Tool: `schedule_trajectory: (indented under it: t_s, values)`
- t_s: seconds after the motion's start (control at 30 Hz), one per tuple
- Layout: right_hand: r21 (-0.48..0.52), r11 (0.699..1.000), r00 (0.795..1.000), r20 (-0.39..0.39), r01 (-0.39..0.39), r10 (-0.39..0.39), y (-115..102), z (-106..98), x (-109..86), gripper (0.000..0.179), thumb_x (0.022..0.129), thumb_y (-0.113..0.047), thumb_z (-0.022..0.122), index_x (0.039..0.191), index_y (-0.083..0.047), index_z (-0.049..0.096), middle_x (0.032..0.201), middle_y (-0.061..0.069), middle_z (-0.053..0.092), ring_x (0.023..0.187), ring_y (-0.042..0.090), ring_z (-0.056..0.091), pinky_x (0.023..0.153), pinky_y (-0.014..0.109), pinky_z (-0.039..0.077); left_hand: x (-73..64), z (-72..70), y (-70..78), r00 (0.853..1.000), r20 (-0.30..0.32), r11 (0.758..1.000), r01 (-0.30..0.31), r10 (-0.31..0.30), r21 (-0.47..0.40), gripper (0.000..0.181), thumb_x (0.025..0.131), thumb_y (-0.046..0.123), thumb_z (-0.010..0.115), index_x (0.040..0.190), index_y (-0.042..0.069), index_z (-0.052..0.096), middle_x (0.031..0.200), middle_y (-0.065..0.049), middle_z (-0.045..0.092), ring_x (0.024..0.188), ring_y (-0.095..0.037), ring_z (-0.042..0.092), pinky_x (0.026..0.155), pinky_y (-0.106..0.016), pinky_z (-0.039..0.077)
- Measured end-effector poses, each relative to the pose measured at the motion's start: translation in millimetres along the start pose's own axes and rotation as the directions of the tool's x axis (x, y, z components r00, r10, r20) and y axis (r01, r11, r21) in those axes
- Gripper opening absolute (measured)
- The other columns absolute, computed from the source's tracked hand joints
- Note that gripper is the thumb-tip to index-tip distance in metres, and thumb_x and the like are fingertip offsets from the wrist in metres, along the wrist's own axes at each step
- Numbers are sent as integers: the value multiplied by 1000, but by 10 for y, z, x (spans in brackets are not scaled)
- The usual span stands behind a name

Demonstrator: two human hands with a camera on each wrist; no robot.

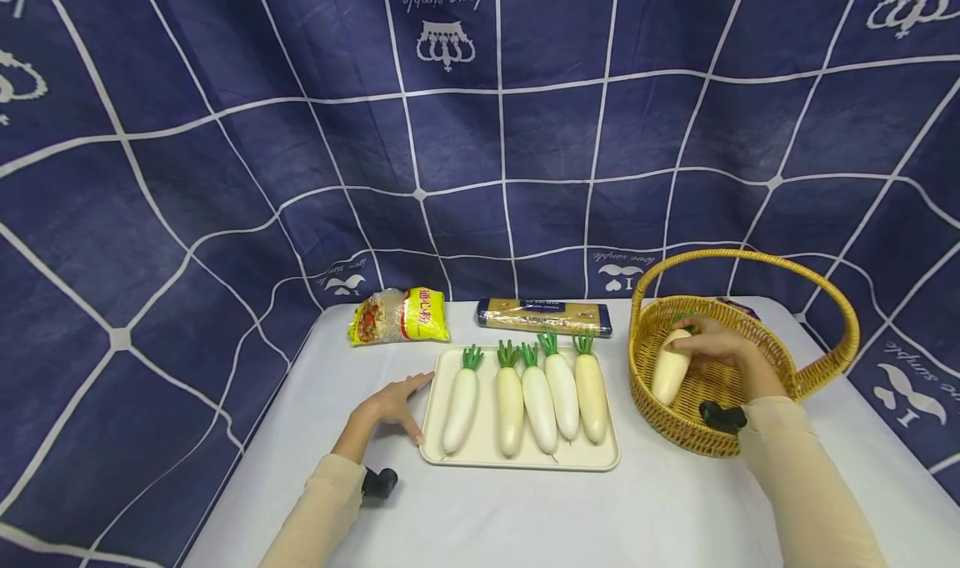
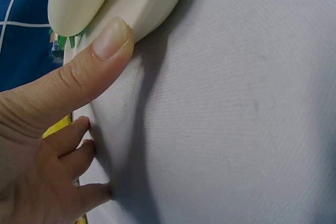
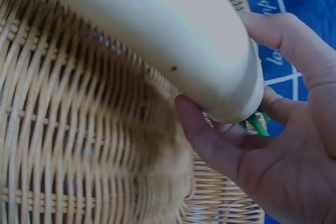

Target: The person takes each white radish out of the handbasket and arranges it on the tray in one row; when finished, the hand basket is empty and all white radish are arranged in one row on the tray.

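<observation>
A white radish (image 1: 670,369) with a green top is inside the wicker basket (image 1: 651,418) at the right. My right hand (image 1: 712,340) grips it near its leafy end, and in the right wrist view the thumb and fingers curl round the radish (image 3: 173,35). At the left, my left hand (image 1: 392,403) rests beside the cream tray (image 1: 480,455). Its thumb (image 2: 113,40) touches the tray's rim, while the other fingers are spread along the tray's left side. Several white radishes (image 1: 510,409) lie side by side on the tray, green tops pointing to the back.
Behind the tray lie a yellow bag of food (image 1: 401,315) and a long gold packet (image 1: 543,316). The basket's tall arched handle (image 1: 738,253) rises above its rim. A dark blue checked cloth (image 1: 450,151) hangs round the back and sides of the white table (image 1: 517,518).
</observation>
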State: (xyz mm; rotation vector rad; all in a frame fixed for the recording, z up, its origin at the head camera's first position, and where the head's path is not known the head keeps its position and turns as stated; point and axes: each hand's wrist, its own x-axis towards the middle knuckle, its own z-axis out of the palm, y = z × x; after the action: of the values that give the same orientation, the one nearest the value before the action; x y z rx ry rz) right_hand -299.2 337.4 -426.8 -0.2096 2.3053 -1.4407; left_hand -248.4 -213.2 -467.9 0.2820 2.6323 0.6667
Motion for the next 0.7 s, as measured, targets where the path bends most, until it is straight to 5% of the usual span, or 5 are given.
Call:
schedule_trajectory:
  t_s: [0.7]
  values:
    - [-191, 979, 969, -217, 74, -116, -336, 1, -442, 66, 89, -24, 63, 136, 11, 32, 114, 28, 40, 86, 17, 54, 70, 28, 56, -14, -9, 9, 1000, 1, 1000, -6, 6, 0, 116, 48, 19, 92, 147, 9, 32, 150, -20, 29, 138, -41, 23, 112, -58, 19]
